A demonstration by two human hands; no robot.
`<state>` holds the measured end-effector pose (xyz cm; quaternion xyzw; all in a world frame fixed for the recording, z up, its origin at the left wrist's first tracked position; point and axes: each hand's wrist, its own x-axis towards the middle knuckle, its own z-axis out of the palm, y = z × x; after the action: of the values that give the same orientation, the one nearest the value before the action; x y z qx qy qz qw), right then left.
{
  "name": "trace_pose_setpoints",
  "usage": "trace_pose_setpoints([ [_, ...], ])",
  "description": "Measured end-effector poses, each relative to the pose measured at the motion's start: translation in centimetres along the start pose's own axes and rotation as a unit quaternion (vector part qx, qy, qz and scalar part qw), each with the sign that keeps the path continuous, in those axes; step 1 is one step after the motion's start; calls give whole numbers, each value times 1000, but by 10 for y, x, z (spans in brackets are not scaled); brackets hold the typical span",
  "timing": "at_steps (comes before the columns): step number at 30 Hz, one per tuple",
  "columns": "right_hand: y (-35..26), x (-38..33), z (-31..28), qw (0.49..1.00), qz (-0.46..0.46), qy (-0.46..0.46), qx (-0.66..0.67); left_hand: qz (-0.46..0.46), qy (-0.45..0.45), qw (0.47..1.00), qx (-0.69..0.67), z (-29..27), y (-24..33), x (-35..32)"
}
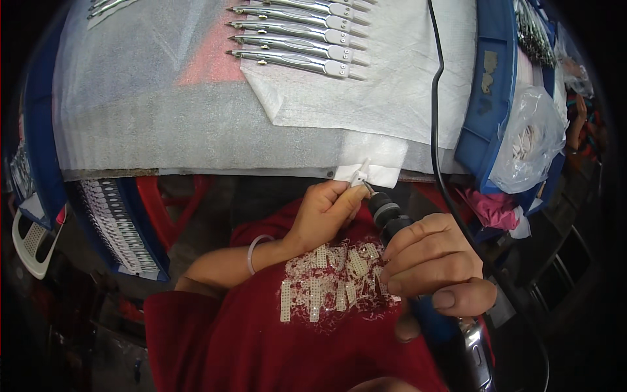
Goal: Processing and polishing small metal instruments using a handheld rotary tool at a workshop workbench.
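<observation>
My left hand [326, 212] pinches a drawing compass by its white plastic head [358, 178] at the table's front edge. The rest of that compass is hidden by my fingers. My right hand [434, 264] is wrapped round a corded electric screwdriver [386, 212] with a black nose and a blue body. Its bit points up and left and meets the white head beside my left thumb; whether it sits in a screw is too small to tell. A small white pad [385, 160] lies under the head, on the table edge.
Several silver compasses [294, 57] lie in a row on a white foam sheet [366, 104]. The black cord [436, 98] runs down the right side. Blue bins [486, 111] stand right, one beside a plastic bag [532, 140]; a blue tray of metal parts [117, 228] stands left.
</observation>
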<state>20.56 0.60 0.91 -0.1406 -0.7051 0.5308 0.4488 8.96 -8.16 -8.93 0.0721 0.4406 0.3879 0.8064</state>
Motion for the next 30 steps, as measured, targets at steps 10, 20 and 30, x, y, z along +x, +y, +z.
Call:
trace_pose_setpoints([
  [10,4,3,7,999,-8,44,25,-17,-12,1000,0,-5,-3,0],
  [20,5,9,1,997,15,-70,-5,-10,-9,1000,18,-7,-10,2],
  [30,-1,-2,3,997,-7,63,32,-14,-23,1000,-8,-3,0,0],
])
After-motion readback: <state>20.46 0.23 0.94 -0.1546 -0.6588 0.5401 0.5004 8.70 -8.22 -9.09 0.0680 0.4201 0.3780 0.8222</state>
